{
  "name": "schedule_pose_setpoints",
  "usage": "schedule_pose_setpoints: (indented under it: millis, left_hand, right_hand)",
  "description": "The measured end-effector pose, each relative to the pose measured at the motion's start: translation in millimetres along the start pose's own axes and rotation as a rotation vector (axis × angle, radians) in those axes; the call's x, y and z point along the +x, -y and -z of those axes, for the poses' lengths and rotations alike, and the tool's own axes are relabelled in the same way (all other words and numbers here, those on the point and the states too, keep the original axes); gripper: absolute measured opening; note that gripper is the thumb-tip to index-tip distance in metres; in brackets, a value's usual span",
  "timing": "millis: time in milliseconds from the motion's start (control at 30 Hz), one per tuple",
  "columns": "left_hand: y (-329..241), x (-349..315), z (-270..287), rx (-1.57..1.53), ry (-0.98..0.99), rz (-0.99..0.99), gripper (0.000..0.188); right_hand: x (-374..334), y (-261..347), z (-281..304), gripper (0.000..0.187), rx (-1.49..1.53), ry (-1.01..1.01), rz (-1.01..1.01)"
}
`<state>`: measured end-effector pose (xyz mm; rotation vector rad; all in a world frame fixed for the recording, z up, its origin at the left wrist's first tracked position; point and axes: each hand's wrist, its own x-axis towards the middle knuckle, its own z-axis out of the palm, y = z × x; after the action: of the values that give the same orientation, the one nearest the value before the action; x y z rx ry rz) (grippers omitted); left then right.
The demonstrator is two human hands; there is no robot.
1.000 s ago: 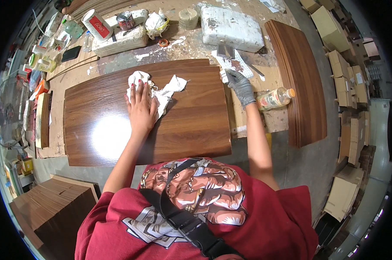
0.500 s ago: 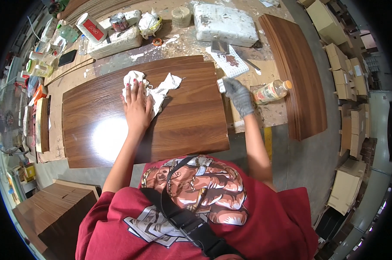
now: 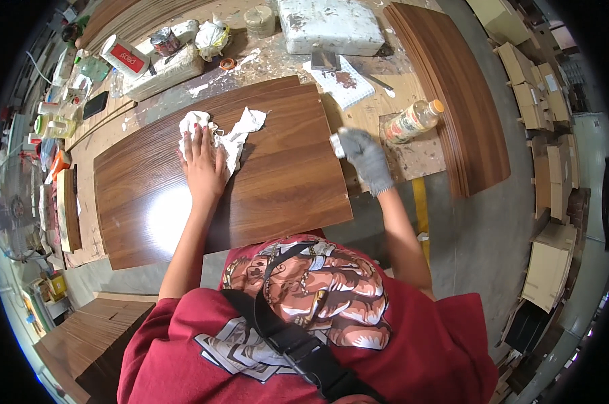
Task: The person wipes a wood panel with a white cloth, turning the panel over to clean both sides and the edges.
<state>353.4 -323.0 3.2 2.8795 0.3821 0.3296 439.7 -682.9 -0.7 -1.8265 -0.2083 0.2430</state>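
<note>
My bare left hand [image 3: 204, 167] lies flat with fingers stretched out over a crumpled white cloth [image 3: 240, 135]. The cloth rests on a brown wood-grain board [image 3: 271, 182], which spans the middle of the worktable. In a grey knitted glove, my right hand [image 3: 365, 158] is closed around a small white block [image 3: 337, 145]. That block is at the board's right edge; whether it touches the edge I cannot tell. Just right of the glove stands a clear bottle [image 3: 412, 122] with an orange cap and a printed label.
Stacked curved brown panels [image 3: 459, 108] line the table's right side. Behind the board are a paper sheet [image 3: 348, 84], a stained white wrapped block [image 3: 330, 27], a red-and-white cup [image 3: 124, 57] and a phone [image 3: 95, 105]. Cardboard boxes [image 3: 554, 269] stand along the right.
My right hand has moved toward me along the board's right edge with the white block. My left hand stays on the cloth. The whole view has shifted slightly.
</note>
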Motion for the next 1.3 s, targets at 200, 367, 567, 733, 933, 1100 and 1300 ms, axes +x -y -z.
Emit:
schedule_pose_setpoints:
  millis: [200,367,567,733,933,1100,1300]
  left_hand:
    - [2,-1,-3,-0.018,0.003,0.018,0.057]
    - [2,1,-4,0.002,-0.012,-0.014,0.057]
    - [3,-1,-5,-0.006,0.007,-0.008,0.057]
    - [-5,0,2,-0.025,-0.008,0.034,0.057]
    - [6,5,-5,0.059,0.055,-0.059,0.061]
    - [-15,7,2,0.125,0.172,-0.013,0.080]
    - [-74,52,-25,0.123,0.245,-0.235,0.101]
  right_hand:
    - [-87,10,33,0.055,-0.335,0.103,0.154]
    - [-61,27,19,0.058,-0.077,-0.052,0.024]
    - [-84,0,18,0.055,-0.246,-0.002,0.006]
    - [-146,5,40,0.055,-0.255,0.094,0.074]
    - [-133,12,28,0.054,-0.188,-0.024,-0.028]
    - [-181,-15,45,0.051,-0.180,0.113,0.008]
    - [-184,10,53,0.063,0.010,-0.088,-0.020]
